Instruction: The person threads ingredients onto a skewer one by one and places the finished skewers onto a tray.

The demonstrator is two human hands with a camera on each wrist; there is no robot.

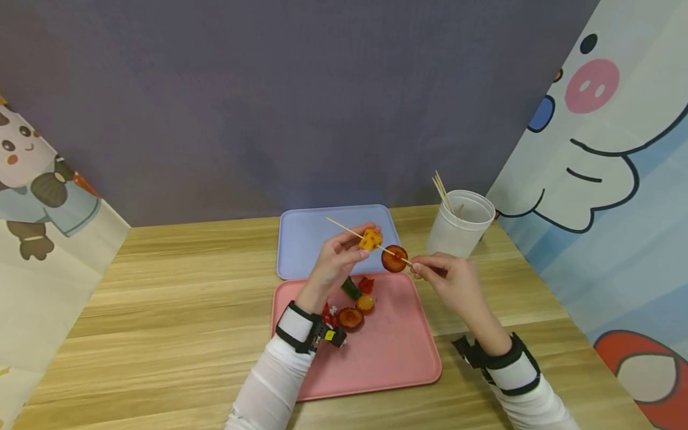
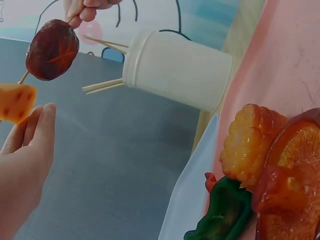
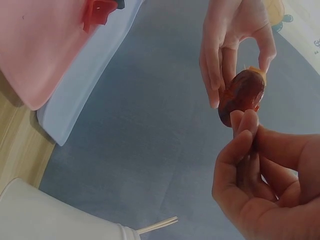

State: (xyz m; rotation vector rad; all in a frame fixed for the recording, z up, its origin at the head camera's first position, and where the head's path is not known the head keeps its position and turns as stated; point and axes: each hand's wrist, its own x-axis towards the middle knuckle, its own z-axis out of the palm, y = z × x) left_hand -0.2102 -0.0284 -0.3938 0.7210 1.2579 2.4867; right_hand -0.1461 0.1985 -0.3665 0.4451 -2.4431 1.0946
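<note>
White sleeves (image 1: pixel 273 377) lead to the right hand (image 1: pixel 455 280), pinching the skewer (image 1: pixel 341 226) beside the round brown slice (image 1: pixel 394 265); the left hand (image 1: pixel 334 261) has thumb and fingers about the yellow piece (image 1: pixel 371 239), off the pink tray (image 1: pixel 398 352). Likely light, stiff, snappable, the stick suits a bare-end hold; glossy slices may slip. No lettering is legible.

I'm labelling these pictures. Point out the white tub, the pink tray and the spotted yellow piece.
White tub (image 2: pixel 175 69), left wrist view, side wall.
Pink tray (image 1: pixel 398 352), head view, bare floor.
Spotted yellow piece (image 1: pixel 371 239), head view, middle of its face.
</note>
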